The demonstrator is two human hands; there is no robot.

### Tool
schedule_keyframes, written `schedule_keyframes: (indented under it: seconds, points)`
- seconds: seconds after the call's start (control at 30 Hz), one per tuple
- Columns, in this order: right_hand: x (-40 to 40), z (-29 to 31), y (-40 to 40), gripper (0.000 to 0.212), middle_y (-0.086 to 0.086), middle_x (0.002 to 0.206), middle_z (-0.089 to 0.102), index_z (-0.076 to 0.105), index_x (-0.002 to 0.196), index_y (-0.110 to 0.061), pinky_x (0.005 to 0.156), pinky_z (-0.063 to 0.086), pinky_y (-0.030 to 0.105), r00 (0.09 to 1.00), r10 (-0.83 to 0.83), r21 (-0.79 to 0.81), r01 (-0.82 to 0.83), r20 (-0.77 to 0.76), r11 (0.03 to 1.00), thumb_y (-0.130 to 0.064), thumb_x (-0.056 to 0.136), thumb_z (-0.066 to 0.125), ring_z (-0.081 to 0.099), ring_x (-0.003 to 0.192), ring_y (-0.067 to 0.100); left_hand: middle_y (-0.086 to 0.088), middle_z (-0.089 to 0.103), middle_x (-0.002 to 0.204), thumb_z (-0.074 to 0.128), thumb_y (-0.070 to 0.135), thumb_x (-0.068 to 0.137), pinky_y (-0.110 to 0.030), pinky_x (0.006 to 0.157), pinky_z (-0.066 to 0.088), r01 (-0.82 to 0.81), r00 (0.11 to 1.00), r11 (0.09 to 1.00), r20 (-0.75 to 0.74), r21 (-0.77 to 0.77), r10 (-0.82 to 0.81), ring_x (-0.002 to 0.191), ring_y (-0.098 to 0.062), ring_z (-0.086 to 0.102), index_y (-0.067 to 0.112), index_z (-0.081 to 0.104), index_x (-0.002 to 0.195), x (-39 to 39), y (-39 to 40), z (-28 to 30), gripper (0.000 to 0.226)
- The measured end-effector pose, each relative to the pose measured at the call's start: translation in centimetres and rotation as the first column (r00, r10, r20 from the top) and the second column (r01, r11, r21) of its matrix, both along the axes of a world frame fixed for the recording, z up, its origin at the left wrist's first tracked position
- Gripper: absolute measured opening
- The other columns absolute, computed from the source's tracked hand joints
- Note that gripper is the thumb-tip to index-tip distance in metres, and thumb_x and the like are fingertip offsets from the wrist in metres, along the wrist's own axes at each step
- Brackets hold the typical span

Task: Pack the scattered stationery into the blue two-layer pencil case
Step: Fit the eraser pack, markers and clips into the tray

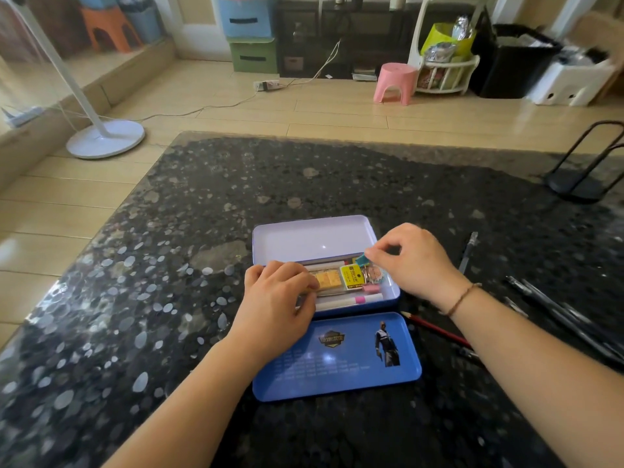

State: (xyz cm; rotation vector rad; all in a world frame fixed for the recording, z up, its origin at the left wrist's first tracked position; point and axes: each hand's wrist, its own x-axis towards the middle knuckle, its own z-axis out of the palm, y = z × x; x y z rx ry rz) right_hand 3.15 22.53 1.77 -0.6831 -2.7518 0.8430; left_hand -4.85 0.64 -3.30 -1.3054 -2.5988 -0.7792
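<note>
The blue two-layer pencil case [391,298] lies open mid-table, its pale lid [314,236] raised behind. In its bottom layer lie a yellow block [329,278], a yellow eraser [352,276], a pink eraser [370,288], a white pen with a pink band [351,301] and a round sticker. The blue inner tray [336,358] rests on the table in front of the case. My left hand [277,300] rests on the case's left end, fingertips at the yellow block. My right hand [412,260] pinches a small teal clip [361,260] over the case's right end.
A red pencil [435,329] lies just right of the tray. A clear pen [468,253] and several black pens [557,315] lie farther right. A black wire stand [580,184] stands at the table's far right corner. The table's left edge drops to the wooden floor.
</note>
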Motion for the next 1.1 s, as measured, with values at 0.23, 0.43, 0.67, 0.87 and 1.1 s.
schedule_keyframes:
  seconds: [0.23, 0.43, 0.67, 0.87, 1.1]
  points:
    - [0.3, -2.1, -1.1, 0.026, -0.006, 0.100, 0.055, 0.075, 0.083, -0.022, 0.069, 0.039, 0.026, 0.998, -0.066, 0.173, 0.067, -0.013, 0.983, -0.044, 0.087, 0.062, 0.044, 0.098, 0.013, 0.015, 0.061, 0.100, 0.055, 0.029, 0.086, -0.036, 0.091, 0.032, -0.001, 1.000, 1.000, -0.008, -0.003, 0.001, 0.097, -0.011, 0.052, 0.029, 0.067, 0.094, 0.1, 0.1, 0.0, 0.015]
    - [-0.1, -2.5, -2.1, 0.023, -0.009, 0.099, 0.053, 0.076, 0.091, -0.028, 0.074, 0.046, 0.032, 0.987, 0.159, 0.248, -0.145, -0.037, 0.958, -0.045, 0.088, 0.061, 0.042, 0.097, 0.014, 0.014, 0.062, 0.099, 0.056, 0.025, 0.082, -0.037, 0.089, 0.033, -0.010, 1.000, 1.000, 0.005, 0.016, 0.010, 0.095, -0.012, 0.054, 0.028, 0.068, 0.092, 0.0, 0.1, 0.0, 0.016]
    - [0.2, -2.8, -2.7, 0.011, -0.011, 0.092, 0.060, 0.074, 0.092, -0.030, 0.076, 0.045, 0.035, 0.944, 0.325, 0.305, -0.293, -0.057, 0.906, -0.034, 0.085, 0.067, 0.045, 0.091, 0.012, 0.013, 0.062, 0.099, 0.046, 0.029, 0.083, -0.037, 0.089, 0.034, -0.001, 1.000, 1.000, -0.004, 0.002, 0.001, 0.094, -0.013, 0.054, 0.027, 0.068, 0.092, 0.1, 0.1, 0.1, 0.023]
    - [0.3, -3.0, -2.9, 0.014, -0.011, 0.089, 0.062, 0.075, 0.093, -0.033, 0.069, 0.044, 0.036, 0.919, 0.391, 0.344, -0.353, -0.048, 0.870, -0.037, 0.082, 0.069, 0.048, 0.087, 0.015, 0.012, 0.062, 0.105, 0.051, 0.024, 0.085, -0.041, 0.089, 0.038, 0.008, 0.999, 1.000, -0.034, 0.000, -0.008, 0.095, -0.016, 0.054, 0.029, 0.064, 0.107, 0.1, 0.2, 0.0, 0.026]
    - [0.4, -2.0, -4.0, 0.019, -0.013, 0.085, 0.067, 0.073, 0.096, -0.031, 0.068, 0.043, 0.033, 0.900, 0.434, 0.350, -0.394, -0.043, 0.850, -0.041, 0.087, 0.060, 0.048, 0.081, 0.011, 0.012, 0.062, 0.102, 0.040, 0.005, 0.075, -0.047, 0.090, 0.042, -0.144, 0.980, 0.969, 0.165, 0.203, 0.112, 0.100, -0.016, 0.051, 0.025, 0.064, 0.098, -1.3, -0.6, 1.0, 0.039]
